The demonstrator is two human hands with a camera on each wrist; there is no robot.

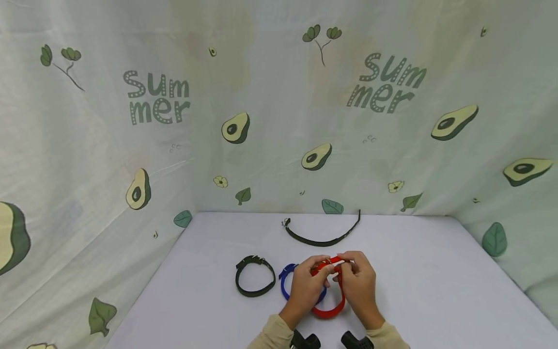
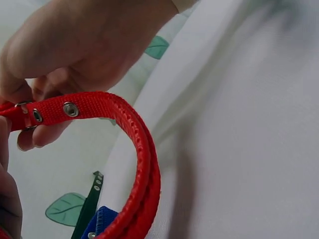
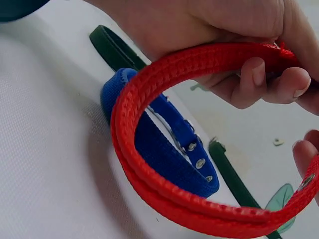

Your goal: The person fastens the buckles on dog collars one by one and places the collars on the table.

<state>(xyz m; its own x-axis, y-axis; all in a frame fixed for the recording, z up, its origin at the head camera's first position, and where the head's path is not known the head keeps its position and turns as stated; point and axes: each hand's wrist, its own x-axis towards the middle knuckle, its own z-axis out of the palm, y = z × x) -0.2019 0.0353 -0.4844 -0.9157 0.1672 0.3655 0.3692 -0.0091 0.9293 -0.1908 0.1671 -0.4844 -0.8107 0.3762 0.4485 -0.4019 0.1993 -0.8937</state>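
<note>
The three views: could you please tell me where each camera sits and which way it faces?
Head: worn on the head, faces forward and down at the red strap; left hand, right hand and sleeves show.
Left wrist: worn there, faces the red strap's eyelets; right hand and part of the left hand show.
Right wrist: worn there, faces the red strap; left hand and right fingertips show.
Both wrist views share the red strap and blue strap.
</note>
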